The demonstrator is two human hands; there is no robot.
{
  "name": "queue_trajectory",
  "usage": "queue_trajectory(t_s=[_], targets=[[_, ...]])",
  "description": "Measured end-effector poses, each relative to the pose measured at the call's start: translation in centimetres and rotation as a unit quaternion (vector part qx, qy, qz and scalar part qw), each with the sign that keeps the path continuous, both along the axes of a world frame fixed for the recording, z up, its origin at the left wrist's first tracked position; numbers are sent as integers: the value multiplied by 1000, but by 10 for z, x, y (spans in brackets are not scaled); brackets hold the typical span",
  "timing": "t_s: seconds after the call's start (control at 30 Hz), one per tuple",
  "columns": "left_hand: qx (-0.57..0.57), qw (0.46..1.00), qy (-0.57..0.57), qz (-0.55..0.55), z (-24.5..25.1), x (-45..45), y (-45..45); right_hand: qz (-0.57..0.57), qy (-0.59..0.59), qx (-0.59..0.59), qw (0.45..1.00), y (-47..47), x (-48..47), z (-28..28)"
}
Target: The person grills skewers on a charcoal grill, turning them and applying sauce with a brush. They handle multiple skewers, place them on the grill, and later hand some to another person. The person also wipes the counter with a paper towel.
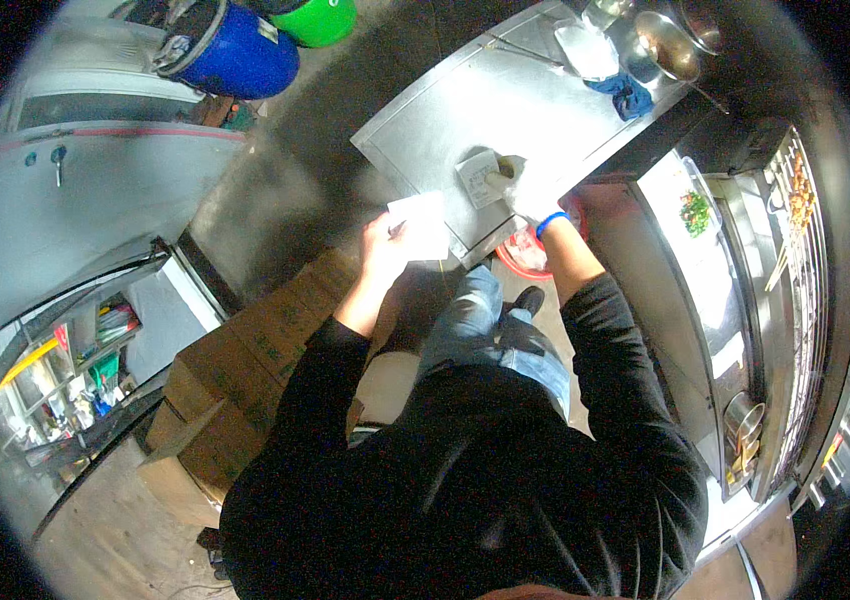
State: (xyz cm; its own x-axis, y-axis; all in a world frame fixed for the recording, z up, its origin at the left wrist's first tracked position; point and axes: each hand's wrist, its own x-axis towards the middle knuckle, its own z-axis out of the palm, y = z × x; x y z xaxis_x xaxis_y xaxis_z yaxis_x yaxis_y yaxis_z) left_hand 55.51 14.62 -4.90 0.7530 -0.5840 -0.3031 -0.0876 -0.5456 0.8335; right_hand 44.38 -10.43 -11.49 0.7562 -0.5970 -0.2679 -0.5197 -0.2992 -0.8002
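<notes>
My left hand (382, 251) is bare and grips a white sheet (425, 225), perhaps paper, off the near left corner of the steel table (413, 142). Strong glare washes out the sheet's surface. A pale glove covers my right hand (533, 191), with a blue band (552, 223) at the wrist. Its thumb lies on a printed paper slip (476, 180), which it pinches above the tabletop. Beside that thumb is a small dark round patch that I cannot identify. Below the table's near edge stands a red basin (526, 259), partly hidden by my right forearm.
A blue cloth (629, 97), a white tray (591, 49) and a metal bowl (661, 45) sit at the table's far end. Skewers (800, 195) lie on a grill to the right. Cardboard boxes (245, 375) are at my left; a blue barrel (241, 56) stands beyond.
</notes>
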Motion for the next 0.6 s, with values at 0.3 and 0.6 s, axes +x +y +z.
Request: queue_trajectory(t_s=[0.3, 0.6], targets=[[-254, 916, 311, -15, 77, -29, -45, -90, -263, 341, 898, 14, -106, 152], [-353, 832, 427, -34, 158, -142, -82, -69, -301, 222, 925, 29, -176, 188]])
